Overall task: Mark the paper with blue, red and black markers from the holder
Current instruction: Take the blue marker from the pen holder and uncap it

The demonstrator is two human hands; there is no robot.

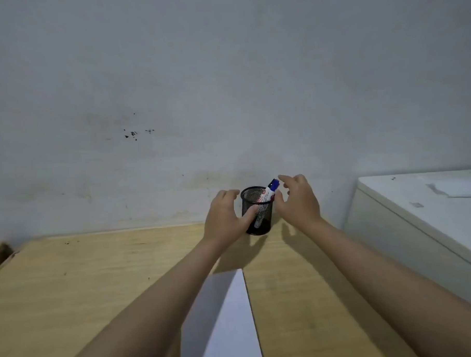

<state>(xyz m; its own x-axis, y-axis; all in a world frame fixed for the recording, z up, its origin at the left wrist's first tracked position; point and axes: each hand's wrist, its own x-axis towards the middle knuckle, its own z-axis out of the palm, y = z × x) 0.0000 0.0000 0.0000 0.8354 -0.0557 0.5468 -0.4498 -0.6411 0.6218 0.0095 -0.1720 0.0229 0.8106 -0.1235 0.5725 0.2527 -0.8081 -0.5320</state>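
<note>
A black mesh holder (262,223) stands at the far edge of the wooden table, near the wall. A marker with a blue cap (272,187) leans out of its right rim; no other marker shows. My left hand (224,215) wraps the holder's left side, thumb across its front. My right hand (297,200) hovers just right of the blue marker with fingers spread and nothing in it. A white sheet of paper (224,322) lies on the table between my forearms, partly under the left arm.
The wooden table (85,279) runs up to a grey wall. A white cabinet or appliance (419,219) stands close on the right, higher than the table. The table's left edge drops off at the far left.
</note>
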